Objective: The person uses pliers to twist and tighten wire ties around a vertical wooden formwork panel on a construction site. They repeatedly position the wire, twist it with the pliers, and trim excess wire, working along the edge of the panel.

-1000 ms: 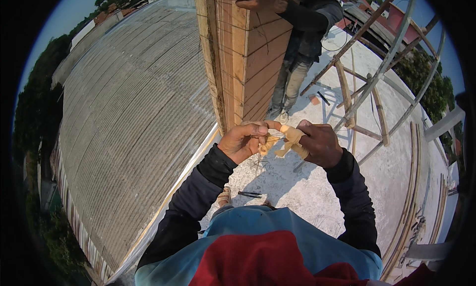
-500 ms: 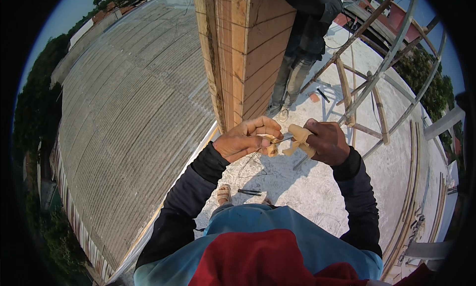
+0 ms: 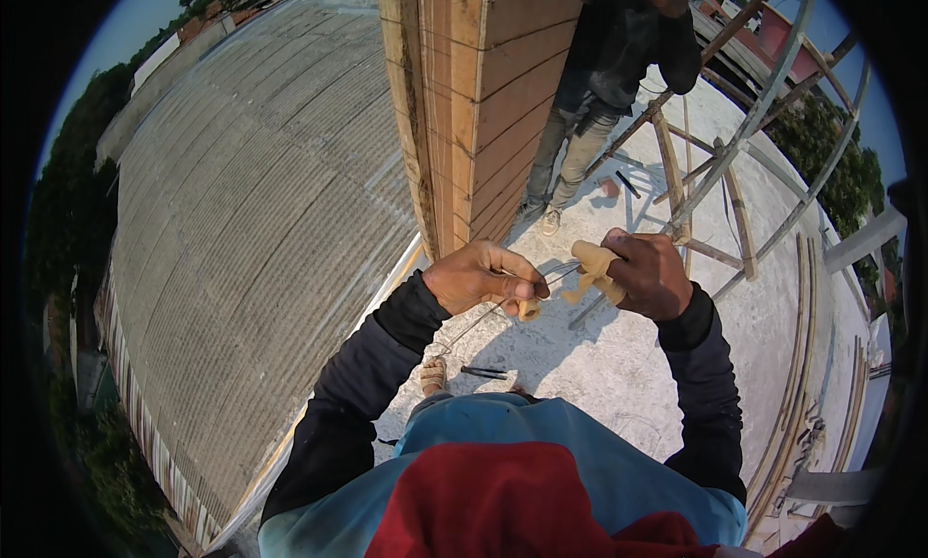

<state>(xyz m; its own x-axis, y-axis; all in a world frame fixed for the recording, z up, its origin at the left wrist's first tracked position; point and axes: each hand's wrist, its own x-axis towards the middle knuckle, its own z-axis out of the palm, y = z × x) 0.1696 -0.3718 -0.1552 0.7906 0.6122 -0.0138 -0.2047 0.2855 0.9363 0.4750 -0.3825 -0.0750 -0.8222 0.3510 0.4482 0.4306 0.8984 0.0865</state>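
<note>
My left hand is closed, thumb and fingers pinching a thin grey wire. Below its fingertips shows a small tan roll; whether that is wrapped on a finger or held is unclear. My right hand is curled into a fist at the wire's other side, with a loose tan strip about its fingers. Between the two hands the wire bows in a short loop. Another stretch of wire slants down from my left hand toward the floor.
Ahead rises a column form of wooden boards bound with wire. A person stands behind it. Pincers lie near my foot. Scaffolding is at right, long bars beyond; a corrugated roof spreads left.
My hands have drawn slightly apart, and more wire shows between them. A wire end now hangs below my left hand. The person behind the column has moved right and raised a hand.
</note>
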